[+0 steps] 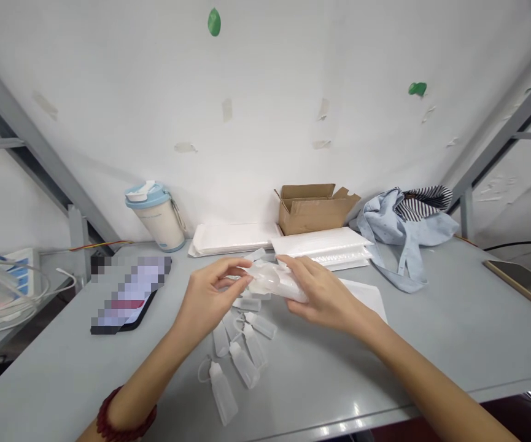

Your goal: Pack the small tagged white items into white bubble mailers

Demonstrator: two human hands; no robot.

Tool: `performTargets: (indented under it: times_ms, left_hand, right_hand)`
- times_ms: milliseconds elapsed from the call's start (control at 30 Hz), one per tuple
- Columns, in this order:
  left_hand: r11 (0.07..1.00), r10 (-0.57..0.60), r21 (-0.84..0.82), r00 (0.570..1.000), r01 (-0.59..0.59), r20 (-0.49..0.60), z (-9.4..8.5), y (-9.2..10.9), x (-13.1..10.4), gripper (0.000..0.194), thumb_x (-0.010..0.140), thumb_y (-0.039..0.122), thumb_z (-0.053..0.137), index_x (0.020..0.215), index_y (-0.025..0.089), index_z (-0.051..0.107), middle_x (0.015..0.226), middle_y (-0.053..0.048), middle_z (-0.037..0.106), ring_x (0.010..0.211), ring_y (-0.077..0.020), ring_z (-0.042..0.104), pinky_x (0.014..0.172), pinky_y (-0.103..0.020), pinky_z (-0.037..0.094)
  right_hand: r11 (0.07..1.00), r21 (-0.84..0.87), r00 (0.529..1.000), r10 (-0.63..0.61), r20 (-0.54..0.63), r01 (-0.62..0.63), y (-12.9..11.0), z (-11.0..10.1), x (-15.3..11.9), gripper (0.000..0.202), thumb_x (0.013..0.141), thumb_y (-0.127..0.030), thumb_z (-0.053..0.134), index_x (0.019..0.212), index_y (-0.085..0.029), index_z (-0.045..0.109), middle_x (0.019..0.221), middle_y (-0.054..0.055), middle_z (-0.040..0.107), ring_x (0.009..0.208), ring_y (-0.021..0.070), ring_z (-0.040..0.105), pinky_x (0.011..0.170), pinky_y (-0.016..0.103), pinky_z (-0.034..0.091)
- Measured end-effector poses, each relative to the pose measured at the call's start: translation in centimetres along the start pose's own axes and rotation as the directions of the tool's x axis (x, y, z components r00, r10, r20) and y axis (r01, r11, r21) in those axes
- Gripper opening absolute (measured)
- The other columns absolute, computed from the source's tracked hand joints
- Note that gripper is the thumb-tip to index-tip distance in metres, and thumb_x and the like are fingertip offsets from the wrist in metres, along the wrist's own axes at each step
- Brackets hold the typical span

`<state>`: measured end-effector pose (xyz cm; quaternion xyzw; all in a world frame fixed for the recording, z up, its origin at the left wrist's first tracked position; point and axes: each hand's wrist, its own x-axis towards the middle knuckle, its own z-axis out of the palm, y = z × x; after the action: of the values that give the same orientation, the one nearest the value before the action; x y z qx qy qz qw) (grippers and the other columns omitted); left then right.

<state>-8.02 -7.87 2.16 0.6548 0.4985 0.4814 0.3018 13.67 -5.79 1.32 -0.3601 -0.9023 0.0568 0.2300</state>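
Note:
Over the middle of the grey table, my right hand [318,285] is wrapped round a whitish, see-through plastic bundle [277,279]. What the bundle contains is hard to make out. My left hand [219,288] pinches the bundle's left end between thumb and fingertips. Below and between my hands lie several small clear squeeze bottles [244,365], some with a looped cap strap. One squeeze bottle [223,393] lies nearest the front edge. A few more are partly hidden behind the hands.
White padded mailers [235,238] lie along the wall beside an open cardboard box [318,209]. A lidded tumbler [157,218] and a phone [131,294] are on the left. To the right are a blue cloth bag [398,230] and another phone [525,285].

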Motion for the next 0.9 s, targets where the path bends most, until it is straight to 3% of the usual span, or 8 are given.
performTargets:
  times_ms: [167, 333, 433, 567, 633, 700, 767, 900]
  left_hand:
    - [0.993, -0.096, -0.077, 0.990, 0.088, -0.100, 0.8, -0.2, -0.1, 0.013, 0.071, 0.030, 0.067, 0.075, 0.017, 0.066, 0.075, -0.002, 0.068, 0.068, -0.0166, 0.063, 0.064, -0.027, 0.052]
    - [0.996, 0.012, 0.092, 0.999, -0.009, -0.032, 2.5, -0.5, -1.3, 0.007, 0.072, 0.024, 0.063, 0.071, 0.021, 0.069, 0.073, 0.000, 0.066, 0.072, -0.0166, 0.060, 0.070, -0.028, 0.048]
    - [0.989, 0.034, 0.144, 0.998, -0.041, 0.048, 3.1, -0.5, -1.9, 0.015, 0.079, 0.023, 0.055, 0.079, 0.023, 0.069, 0.078, -0.001, 0.064, 0.076, -0.0161, 0.060, 0.064, -0.024, 0.047]
    - [0.976, 0.050, 0.204, 0.993, -0.071, 0.104, 2.2, 0.1, -1.5, 0.025, 0.086, 0.031, 0.046, 0.079, 0.023, 0.068, 0.075, -0.002, 0.062, 0.073, -0.0165, 0.057, 0.050, -0.021, 0.040]
    - [0.967, 0.085, 0.233, 0.994, -0.100, 0.073, 1.1, 0.4, -1.0, 0.021, 0.085, 0.031, 0.049, 0.080, 0.023, 0.068, 0.076, -0.001, 0.064, 0.074, -0.0163, 0.056, 0.054, -0.022, 0.041]
    - [0.953, 0.104, 0.271, 0.987, -0.134, 0.121, 0.2, 0.5, -0.6, 0.015, 0.083, 0.028, 0.053, 0.082, 0.023, 0.067, 0.078, 0.000, 0.066, 0.073, -0.0158, 0.056, 0.058, -0.024, 0.041]
    - [0.938, 0.087, 0.298, 0.953, -0.176, 0.290, -0.3, 0.4, -0.5, 0.012, 0.082, 0.028, 0.055, 0.085, 0.024, 0.067, 0.083, 0.000, 0.066, 0.076, -0.0164, 0.056, 0.060, -0.024, 0.042]
    - [0.880, 0.059, 0.347, 0.798, -0.326, 0.600, 0.3, -0.4, -1.4, 0.014, 0.078, 0.024, 0.061, 0.092, 0.023, 0.065, 0.090, -0.003, 0.065, 0.093, -0.0220, 0.053, 0.073, -0.030, 0.045]
  right_hand:
    - [1.000, -0.003, 1.000, -0.008, -0.022, 0.008, -0.3, 0.0, 0.0, 0.070, 0.070, -0.014, 0.054, 0.134, -0.022, 0.025, 0.115, 0.013, 0.054, 0.105, 0.0294, 0.050, 0.081, 0.043, 0.044]
    - [0.999, 0.036, 1.000, -0.012, 0.023, 0.011, -1.2, 0.4, -0.2, 0.069, 0.070, -0.013, 0.053, 0.133, -0.022, 0.027, 0.112, 0.011, 0.053, 0.103, 0.0272, 0.049, 0.081, 0.043, 0.044]
    - [0.999, 0.036, 0.999, -0.036, 0.039, 0.035, -1.6, 0.8, -0.2, 0.067, 0.069, -0.013, 0.053, 0.131, -0.021, 0.028, 0.111, 0.010, 0.053, 0.102, 0.0263, 0.048, 0.084, 0.043, 0.043]
    - [0.999, -0.005, 0.999, -0.048, 0.007, 0.049, -1.2, 0.8, -0.1, 0.065, 0.069, -0.013, 0.052, 0.130, -0.018, 0.031, 0.108, 0.012, 0.053, 0.100, 0.0267, 0.048, 0.081, 0.042, 0.044]
    - [0.999, -0.043, 0.999, -0.026, -0.027, 0.025, -0.6, 0.5, 0.0, 0.063, 0.069, -0.014, 0.052, 0.129, -0.017, 0.031, 0.104, 0.012, 0.053, 0.097, 0.0271, 0.049, 0.078, 0.041, 0.045]
    - [0.997, -0.081, 0.998, 0.009, -0.055, -0.013, 0.1, 0.2, 0.1, 0.062, 0.070, -0.014, 0.052, 0.128, -0.017, 0.032, 0.101, 0.011, 0.054, 0.095, 0.0276, 0.049, 0.077, 0.041, 0.045]
    - [0.994, -0.102, 0.997, 0.041, -0.072, -0.048, 0.8, 0.0, 0.2, 0.061, 0.071, -0.015, 0.053, 0.128, -0.017, 0.033, 0.101, 0.012, 0.054, 0.094, 0.0277, 0.050, 0.077, 0.041, 0.045]
    - [0.991, -0.101, 0.993, 0.078, -0.086, -0.087, 1.3, -0.2, 0.2, 0.059, 0.073, -0.016, 0.053, 0.128, -0.019, 0.033, 0.101, 0.011, 0.054, 0.091, 0.0267, 0.051, 0.074, 0.040, 0.046]
